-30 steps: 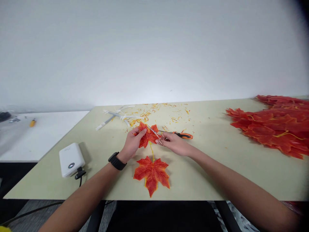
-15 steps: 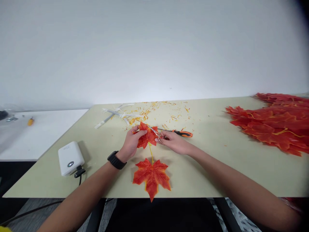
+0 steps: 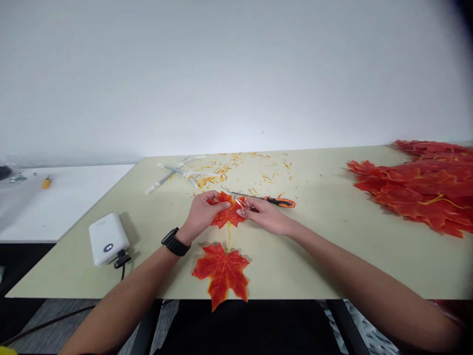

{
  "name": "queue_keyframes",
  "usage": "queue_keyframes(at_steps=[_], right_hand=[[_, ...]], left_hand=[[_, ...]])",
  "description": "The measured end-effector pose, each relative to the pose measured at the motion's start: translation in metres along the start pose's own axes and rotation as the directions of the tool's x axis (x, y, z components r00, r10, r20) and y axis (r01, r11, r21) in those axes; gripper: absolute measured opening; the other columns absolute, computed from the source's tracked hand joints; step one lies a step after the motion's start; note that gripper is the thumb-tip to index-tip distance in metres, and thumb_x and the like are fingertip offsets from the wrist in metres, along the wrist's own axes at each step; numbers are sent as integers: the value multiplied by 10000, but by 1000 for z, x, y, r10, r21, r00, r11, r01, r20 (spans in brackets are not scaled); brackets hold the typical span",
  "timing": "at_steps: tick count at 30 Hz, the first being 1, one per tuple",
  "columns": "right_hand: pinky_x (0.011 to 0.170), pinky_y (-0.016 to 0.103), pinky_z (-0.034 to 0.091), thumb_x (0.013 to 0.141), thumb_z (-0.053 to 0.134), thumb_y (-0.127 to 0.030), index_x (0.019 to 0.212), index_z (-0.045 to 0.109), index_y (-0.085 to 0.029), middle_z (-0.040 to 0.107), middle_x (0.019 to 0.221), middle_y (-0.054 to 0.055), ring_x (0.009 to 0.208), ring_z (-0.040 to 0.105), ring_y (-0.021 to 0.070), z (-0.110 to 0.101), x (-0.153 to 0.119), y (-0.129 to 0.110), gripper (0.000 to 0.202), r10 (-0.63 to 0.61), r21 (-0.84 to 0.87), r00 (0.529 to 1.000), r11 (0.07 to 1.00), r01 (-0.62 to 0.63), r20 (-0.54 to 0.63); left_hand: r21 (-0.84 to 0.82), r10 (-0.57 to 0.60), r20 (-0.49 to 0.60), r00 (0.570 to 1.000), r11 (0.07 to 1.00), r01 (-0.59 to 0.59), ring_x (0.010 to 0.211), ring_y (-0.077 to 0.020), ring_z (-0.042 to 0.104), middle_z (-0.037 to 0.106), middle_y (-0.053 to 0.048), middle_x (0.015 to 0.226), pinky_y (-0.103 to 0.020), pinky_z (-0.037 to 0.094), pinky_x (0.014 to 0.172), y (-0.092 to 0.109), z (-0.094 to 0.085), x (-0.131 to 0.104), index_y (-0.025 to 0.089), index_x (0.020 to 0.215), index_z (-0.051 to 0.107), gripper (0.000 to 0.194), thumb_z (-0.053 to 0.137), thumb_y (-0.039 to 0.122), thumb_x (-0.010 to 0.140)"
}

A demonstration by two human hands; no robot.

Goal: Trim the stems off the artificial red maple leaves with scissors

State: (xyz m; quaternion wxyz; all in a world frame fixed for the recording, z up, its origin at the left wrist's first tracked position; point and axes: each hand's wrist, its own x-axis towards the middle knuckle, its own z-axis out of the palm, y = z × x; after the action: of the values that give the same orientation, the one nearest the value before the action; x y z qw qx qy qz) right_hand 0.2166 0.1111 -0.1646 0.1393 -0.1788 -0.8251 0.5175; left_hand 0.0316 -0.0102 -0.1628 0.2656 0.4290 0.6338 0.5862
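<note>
My left hand [image 3: 207,211] pinches a red artificial maple leaf [image 3: 228,215] between thumb and fingers, just above the table. In my right hand [image 3: 266,215] is a small pair of scissors [image 3: 238,199], its blades slightly parted and pointing up and left across the leaf's far edge. A yellow stem runs from the held leaf to a second red maple leaf [image 3: 222,273], which lies toward me at the table's front edge, its tips reaching past it. Right behind the scissors lies a screwdriver with an orange and black handle [image 3: 281,202].
Yellow and orange trimmings [image 3: 221,172] are scattered at the back of the table [image 3: 310,256]. White plastic strips [image 3: 177,171] lie back left, a white power bank [image 3: 108,239] with a cable at front left. A pile of red leaves [image 3: 424,192] covers the right side.
The scissor blades have opened and now stick out beyond the leaf. The held leaf has shifted slightly right, and the lower leaf has swung to the left.
</note>
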Motion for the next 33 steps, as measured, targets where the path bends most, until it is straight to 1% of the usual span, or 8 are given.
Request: queue_keyframes(at_steps=[4, 6, 11, 15, 18, 23, 29, 33], right_hand=[[680, 286, 339, 931, 590, -616, 779, 409, -212, 430, 787, -20, 726, 384, 137, 1, -1, -4, 468, -7, 22, 1000, 1000, 7, 2], [678, 286, 343, 935, 584, -611, 781, 416, -211, 435, 783, -19, 723, 385, 137, 0, -1, -5, 460, -6, 10, 1000, 1000, 6, 0], [658, 280, 335, 953, 575, -545, 796, 442, -207, 486, 804, -14, 728, 411, 135, -5, -3, -2, 395, 26, -68, 1000, 997, -26, -12], [637, 284, 329, 950, 583, -516, 766, 415, -207, 486, 767, -17, 708, 418, 137, -8, -2, 2, 397, 8, -168, 1000, 986, -12, -29], [629, 291, 330, 954, 579, -531, 770, 427, -210, 495, 757, -18, 698, 429, 140, -9, -1, 4, 401, -11, -227, 1000, 974, 4, -29], [608, 290, 317, 958, 566, -578, 772, 419, -213, 483, 747, -22, 675, 414, 138, -9, -1, 6, 436, -14, -265, 1000, 964, 11, -10], [591, 286, 307, 938, 580, -615, 750, 386, -213, 482, 747, -10, 668, 401, 138, -9, -1, 6, 485, -13, -278, 1000, 961, 12, -2], [594, 287, 301, 946, 577, -588, 745, 377, -212, 476, 748, -7, 680, 400, 142, -9, -1, 7, 471, -31, -288, 1000, 957, 28, -4]], left_hand=[[148, 48, -8, 999, 988, -46, 573, -103, 455, 559, 26, 603, -246, 335, 553, 0, -1, 1, 163, 654, 648, 311, 852, 384, 735], [112, 27, -6, 1000, 993, -27, 575, -110, 465, 576, 12, 622, -244, 339, 538, -1, -1, 1, 166, 666, 646, 322, 819, 413, 780], [-116, 6, -51, 999, 993, -12, 640, -125, 564, 648, -10, 717, -236, 457, 609, -6, 0, 2, 175, 746, 628, 325, 822, 432, 789], [-211, -64, 3, 998, 975, 63, 664, -150, 630, 712, -54, 777, -265, 509, 638, -7, 1, 3, 155, 789, 675, 407, 857, 517, 741], [-226, -94, 5, 996, 970, 93, 639, -155, 635, 725, -64, 769, -265, 505, 602, -6, 1, 2, 147, 785, 684, 468, 876, 564, 697], [-198, -85, -36, 996, 977, 76, 583, -129, 597, 705, -50, 727, -243, 459, 538, -8, 0, 3, 144, 764, 671, 474, 876, 565, 691], [-221, -61, -19, 998, 974, 55, 611, -139, 622, 694, -53, 727, -249, 478, 566, -10, 0, 4, 139, 780, 684, 446, 869, 539, 714], [-225, -72, -6, 997, 972, 69, 587, -132, 610, 693, -50, 714, -243, 464, 547, -7, 1, 3, 139, 776, 686, 441, 865, 538, 719]])
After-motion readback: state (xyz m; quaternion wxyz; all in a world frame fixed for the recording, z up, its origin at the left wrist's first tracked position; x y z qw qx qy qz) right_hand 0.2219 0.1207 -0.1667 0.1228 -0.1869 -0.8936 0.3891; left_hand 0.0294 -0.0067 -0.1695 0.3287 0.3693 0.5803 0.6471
